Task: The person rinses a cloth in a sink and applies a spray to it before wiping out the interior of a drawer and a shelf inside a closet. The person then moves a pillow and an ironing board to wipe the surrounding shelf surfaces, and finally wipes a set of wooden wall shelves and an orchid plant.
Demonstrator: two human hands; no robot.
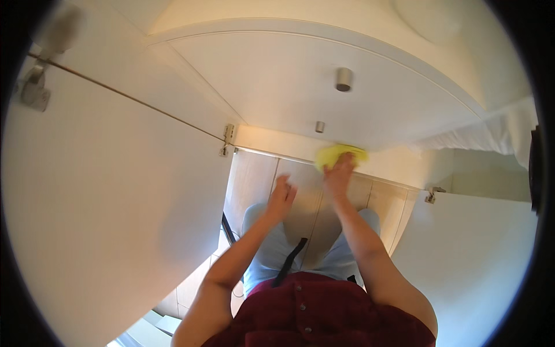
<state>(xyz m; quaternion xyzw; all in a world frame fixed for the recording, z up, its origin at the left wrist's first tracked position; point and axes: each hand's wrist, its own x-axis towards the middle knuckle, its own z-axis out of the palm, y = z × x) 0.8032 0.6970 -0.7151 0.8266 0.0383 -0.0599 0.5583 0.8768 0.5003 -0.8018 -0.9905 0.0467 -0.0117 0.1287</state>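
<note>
My right hand (339,175) presses a yellow cleaning cloth (325,156) against the pale bottom ledge (277,142) of a white cabinet. Part of the cloth lies hidden under the fingers, and the hand is slightly blurred. To its left, my left hand (282,200) hovers over the wood-look floor with nothing in it, fingers loosely bent and apart. Just beyond the ledge rises a white drawer front (277,82) with two cylindrical metal knobs, the larger knob (344,79) above the smaller knob (320,126).
A white cabinet door (117,173) stands swung out at left on metal hinges (226,138). Another white door (472,260) stands swung out at right. White fabric (481,130) hangs at the upper right. A black strap (291,261) dangles between my knees above the floor (303,178).
</note>
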